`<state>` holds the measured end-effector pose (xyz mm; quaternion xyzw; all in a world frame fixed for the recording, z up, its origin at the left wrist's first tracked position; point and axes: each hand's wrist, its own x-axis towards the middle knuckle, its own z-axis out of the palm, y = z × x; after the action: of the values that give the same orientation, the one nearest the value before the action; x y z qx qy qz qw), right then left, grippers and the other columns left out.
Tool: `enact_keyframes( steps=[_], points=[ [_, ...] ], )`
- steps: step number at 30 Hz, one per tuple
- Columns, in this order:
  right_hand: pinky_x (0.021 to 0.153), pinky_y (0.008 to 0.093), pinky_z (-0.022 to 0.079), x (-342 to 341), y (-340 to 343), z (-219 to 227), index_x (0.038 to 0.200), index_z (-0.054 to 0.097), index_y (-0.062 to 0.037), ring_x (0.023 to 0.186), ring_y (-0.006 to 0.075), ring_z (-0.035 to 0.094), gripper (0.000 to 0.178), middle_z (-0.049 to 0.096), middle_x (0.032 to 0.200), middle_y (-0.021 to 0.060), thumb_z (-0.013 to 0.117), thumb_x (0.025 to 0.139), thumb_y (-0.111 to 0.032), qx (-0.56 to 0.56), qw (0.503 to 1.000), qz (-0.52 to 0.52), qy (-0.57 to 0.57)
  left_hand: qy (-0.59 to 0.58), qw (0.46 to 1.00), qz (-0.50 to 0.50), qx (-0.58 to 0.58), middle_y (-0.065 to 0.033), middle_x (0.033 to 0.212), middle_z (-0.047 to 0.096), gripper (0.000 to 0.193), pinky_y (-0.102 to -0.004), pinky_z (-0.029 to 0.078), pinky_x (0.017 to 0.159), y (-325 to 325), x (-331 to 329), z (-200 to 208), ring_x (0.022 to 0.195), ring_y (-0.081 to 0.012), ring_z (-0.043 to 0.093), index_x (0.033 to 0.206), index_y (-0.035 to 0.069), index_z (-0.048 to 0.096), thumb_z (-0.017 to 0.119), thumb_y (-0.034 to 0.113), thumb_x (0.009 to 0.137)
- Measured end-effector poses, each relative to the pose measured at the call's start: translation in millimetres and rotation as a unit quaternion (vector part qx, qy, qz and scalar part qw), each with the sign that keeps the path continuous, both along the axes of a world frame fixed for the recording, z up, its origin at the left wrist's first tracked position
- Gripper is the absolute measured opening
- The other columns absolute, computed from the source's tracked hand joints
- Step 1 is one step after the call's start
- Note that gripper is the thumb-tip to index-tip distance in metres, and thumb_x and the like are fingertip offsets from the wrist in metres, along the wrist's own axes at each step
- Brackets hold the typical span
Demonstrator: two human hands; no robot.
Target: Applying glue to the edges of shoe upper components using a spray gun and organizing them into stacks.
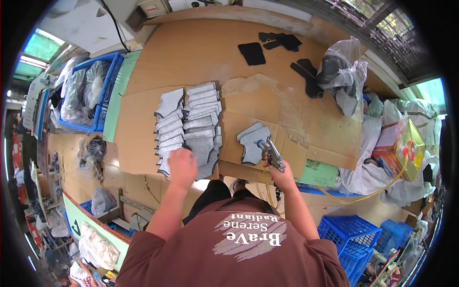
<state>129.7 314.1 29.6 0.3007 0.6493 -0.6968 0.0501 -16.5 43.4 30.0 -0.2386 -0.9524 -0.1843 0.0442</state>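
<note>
My right hand is wrapped round a metal spray gun with a yellowish hose. The gun's nozzle points left, over two overlapping grey fabric pieces with dark edges on the cardboard. My left hand is over the near end of overlapping rows of similar grey pieces. Motion blurs its fingers, and I cannot make out whether a piece is between them. Beside that row lies a second row of grey pieces, partly hidden near my left hand.
Black cut pieces lie at the far side of the cardboard-covered table, near a clear plastic bag. A yellow container stands at the right, its hose trailing toward me. Blue crates stand lower right; a blue bin holds bags at left.
</note>
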Motion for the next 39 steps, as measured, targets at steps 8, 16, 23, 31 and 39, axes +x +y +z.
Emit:
enact_keyframes(
  steps=[8,16,23,31,39],
  points=[
    [0.07,0.0246,0.042,-11.3,-7.1,1.8,0.093,0.057,-0.002,0.074,0.0108,0.051,0.023,0.057,0.077,0.0015,0.046,0.073,-0.001,-0.015,0.999,0.009,-0.043,-0.279,0.955,-0.076,0.071,-0.0149,0.083,0.057,0.028,-0.0411,0.045,0.067,106.8,36.7,-38.8,0.079,-0.0321,0.056,0.08,0.003,0.057,0.067,0.029,0.072],
    [0.044,0.0206,0.036,-14.1,-12.0,-3.0,0.093,0.057,-0.0062,0.052,0.0057,0.044,0.023,0.055,0.073,-0.0022,0.047,0.072,-0.006,0.01,0.999,0.035,-0.008,-0.268,0.96,-0.076,-0.002,-0.0123,0.083,0.058,0.028,-0.0421,0.046,0.066,119.1,35.6,-53.1,0.078,-0.0318,0.058,0.077,0.006,0.056,0.067,0.031,0.071],
    [0.067,0.0248,0.043,-15.2,-7.0,-2.0,0.095,0.057,-0.0002,0.07,0.0111,0.053,0.024,0.056,0.074,0.003,0.046,0.074,-0.001,-0.008,0.999,-0.011,-0.029,-0.265,0.962,-0.062,0.004,-0.0128,0.083,0.059,0.025,-0.042,0.047,0.066,121.2,36.9,-54.7,0.077,-0.0324,0.059,0.077,0.007,0.058,0.067,0.029,0.071],
    [0.048,0.0226,0.04,-4.8,13.8,-24.1,0.094,0.057,-0.0035,0.056,0.0077,0.046,0.023,0.057,0.075,0.0011,0.047,0.072,-0.003,0.031,0.998,-0.056,0.003,-0.283,0.958,-0.051,-0.004,-0.0143,0.082,0.06,0.022,-0.042,0.047,0.066,124.2,37.8,-53.1,0.076,-0.0335,0.059,0.072,0.006,0.06,0.066,0.027,0.071],
    [0.057,0.023,0.041,-1.8,13.3,-10.8,0.099,0.056,-0.0048,0.068,0.0077,0.049,0.027,0.058,0.083,0.0023,0.047,0.074,-0.004,-0.003,0.999,-0.046,0.0,-0.268,0.947,-0.081,0.16,-0.0149,0.072,0.058,0.013,-0.0408,0.045,0.06,103.0,32.7,-50.4,0.068,-0.0323,0.057,0.069,0.004,0.057,0.065,0.015,0.07]
  ],
)
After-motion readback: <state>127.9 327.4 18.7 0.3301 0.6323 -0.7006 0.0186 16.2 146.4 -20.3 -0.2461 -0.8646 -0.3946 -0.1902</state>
